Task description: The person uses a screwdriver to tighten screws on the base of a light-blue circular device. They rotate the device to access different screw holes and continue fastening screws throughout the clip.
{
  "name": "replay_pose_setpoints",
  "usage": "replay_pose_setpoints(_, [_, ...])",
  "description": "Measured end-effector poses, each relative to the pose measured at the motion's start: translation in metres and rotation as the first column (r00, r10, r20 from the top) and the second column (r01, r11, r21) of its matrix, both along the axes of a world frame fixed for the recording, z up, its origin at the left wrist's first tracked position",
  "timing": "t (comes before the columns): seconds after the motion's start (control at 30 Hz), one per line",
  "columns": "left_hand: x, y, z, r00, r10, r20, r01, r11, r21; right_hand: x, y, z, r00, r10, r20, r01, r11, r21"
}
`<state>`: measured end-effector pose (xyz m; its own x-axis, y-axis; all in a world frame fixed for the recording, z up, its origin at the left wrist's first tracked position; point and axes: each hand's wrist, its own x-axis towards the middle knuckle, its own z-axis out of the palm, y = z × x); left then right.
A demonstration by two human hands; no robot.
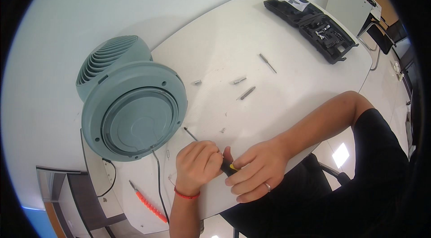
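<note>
A screwdriver [191,134] with a dark shaft and a black and yellow handle slants between my hands. My left hand [196,166], with a red cord at its wrist, is closed in a fist around its front part. On the handle, the fingers of my right hand [260,170] are curled, and one wears a ring. The shaft's tip sticks out beyond my left fist, towards a grey-green fan [134,108]. That fan lies tipped over, its round base facing me and its slatted head behind. The tip appears apart from the base.
Loose bits and sockets [240,80] lie mid-table. A black tool case [327,40] stands unfolded at the far right. An orange-red flexible shaft [150,206] lies near left, beside the fan's black cord [158,179]. The white table [215,27] meets a wall behind the fan.
</note>
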<state>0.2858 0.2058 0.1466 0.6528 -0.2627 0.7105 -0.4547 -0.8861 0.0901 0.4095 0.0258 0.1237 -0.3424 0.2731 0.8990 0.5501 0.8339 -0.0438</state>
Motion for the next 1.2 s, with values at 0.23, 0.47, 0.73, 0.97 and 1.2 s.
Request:
replay_pose_setpoints(0.23, [-0.0012,0.0009,-0.0017,1.000,0.000,-0.012,0.001,1.000,0.023,-0.0017,0.0003,-0.0009,1.000,0.003,-0.006,-0.003,1.000,0.012])
replay_pose_setpoints(0.47, [-0.0029,0.0019,-0.0034,0.999,0.016,-0.037,-0.014,0.998,0.056,-0.0006,0.0002,-0.0010,1.000,-0.003,0.010,0.003,1.000,0.013])
replay_pose_setpoints(0.73, [-0.0018,-0.0007,0.0004,0.999,0.025,0.026,-0.027,0.998,0.063,0.0012,-0.0015,-0.0007,0.999,0.010,0.047,-0.010,1.000,0.009])
replay_pose_setpoints(0.97, [-0.0006,-0.0032,0.0022,0.997,0.009,0.082,-0.014,0.998,0.059,0.0008,-0.0044,-0.0032,0.997,0.016,0.077,-0.017,1.000,0.016])
replay_pose_setpoints(1.2, [-0.0016,-0.0053,0.0014,0.996,0.001,0.084,-0.008,0.997,0.081,0.0016,-0.0053,-0.0023,0.992,0.028,0.121,-0.033,0.999,0.039])
